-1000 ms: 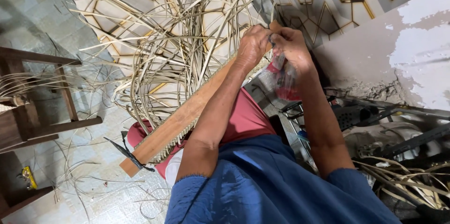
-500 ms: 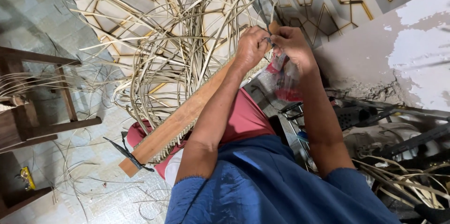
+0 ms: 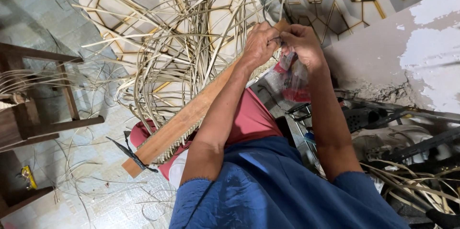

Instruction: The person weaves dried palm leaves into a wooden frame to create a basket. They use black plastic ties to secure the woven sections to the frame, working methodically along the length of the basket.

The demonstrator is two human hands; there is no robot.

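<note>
The thin pale strips (image 3: 191, 42) of cane stand up in a loose, tangled bunch from the far end of a long wooden board (image 3: 191, 119). The board lies slanted across the person's lap, over red shorts (image 3: 254, 119).

Both hands are at the top end of the board, close together. The left hand (image 3: 260, 43) is closed in a pinch on a strip there. The right hand (image 3: 302, 42) is curled shut beside it, and it seems to grip the same strip, though the fingers hide the spot.

The strips look very light and bendy. They spring out in curves, so they will likely flick back if let go. They look thin enough to crack if folded hard. It seems best to hold one low, near the board, where it is steady.

A crinkly clear bag with red (image 3: 290, 83) sits under the right wrist. More loose strips lie on the tiled floor (image 3: 96, 181). A dark wooden stool (image 3: 43, 114) stands to the left.
</note>
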